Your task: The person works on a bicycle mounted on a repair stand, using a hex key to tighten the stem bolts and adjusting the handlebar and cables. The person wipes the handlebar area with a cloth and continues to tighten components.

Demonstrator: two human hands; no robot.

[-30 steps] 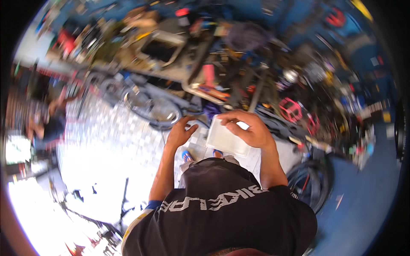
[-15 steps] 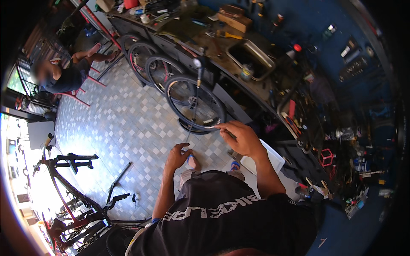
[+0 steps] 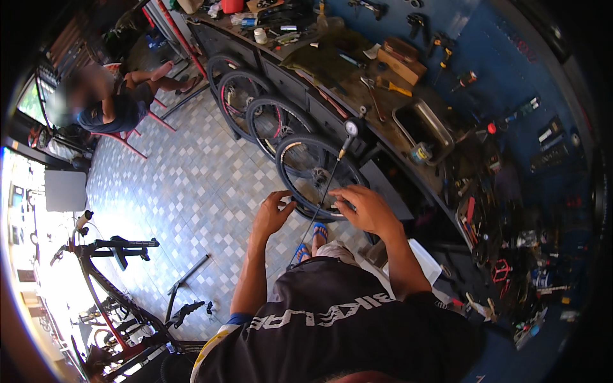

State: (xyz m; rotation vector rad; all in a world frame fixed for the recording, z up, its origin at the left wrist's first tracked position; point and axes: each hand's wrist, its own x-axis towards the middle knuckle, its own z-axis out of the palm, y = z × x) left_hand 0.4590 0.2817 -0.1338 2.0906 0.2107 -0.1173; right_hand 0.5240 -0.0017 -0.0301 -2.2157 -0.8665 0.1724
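My left hand (image 3: 273,213) is raised over the floor near the left rim of the nearest bicycle wheel (image 3: 285,167), its fingers bent and apart from the thumb. No object shows in it. Across the same wheel, my right hand (image 3: 369,209) stretches its index finger toward the thin dark hose (image 3: 316,212), thumb held apart. Whether the fingertips touch hose or tyre I cannot tell. The hose runs from a round pressure gauge (image 3: 351,127) at the bench edge, over the wheel, down toward my feet.
More wheels (image 3: 239,96) lean along the bench (image 3: 306,70), which holds tools and a metal tray (image 3: 424,131). A bicycle frame (image 3: 105,284) stands at left, near a black bar (image 3: 188,277) on the tiles. Someone sits on a red chair (image 3: 131,135). A white bin (image 3: 423,258) is at right.
The view has shifted, so wheels and bench now appear further right. My hands have come closer to the wheel, the left one most clearly. My feet have stepped to a new place.
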